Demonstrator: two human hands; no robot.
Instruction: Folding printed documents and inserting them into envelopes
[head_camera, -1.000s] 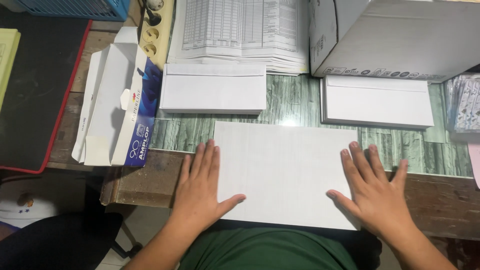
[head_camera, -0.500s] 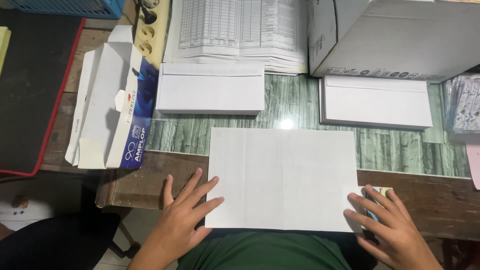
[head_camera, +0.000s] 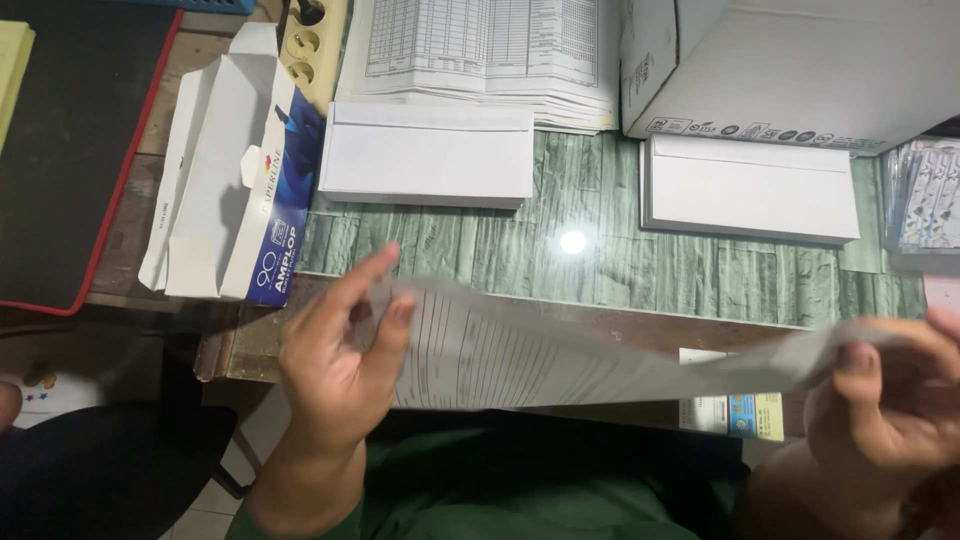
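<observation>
Printed sheet (head_camera: 560, 365) held up by 2 hands

Its long axis runs left-right; each end is pinched by left hand (head_camera: 335, 365) and right hand (head_camera: 885, 405) fingers.

Both hands have the printed sheet (head_camera: 600, 365) lifted off the table (head_camera: 600, 260), left hand (head_camera: 335, 355) pinching its left edge, right hand (head_camera: 885, 385) at lower right. Two white envelope stacks (head_camera: 428, 155) sit above, open envelope box (head_camera: 235, 170) upper left.

sheet (head_camera: 600, 365) blurred, right hand (head_camera: 890, 400) cut off
</observation>
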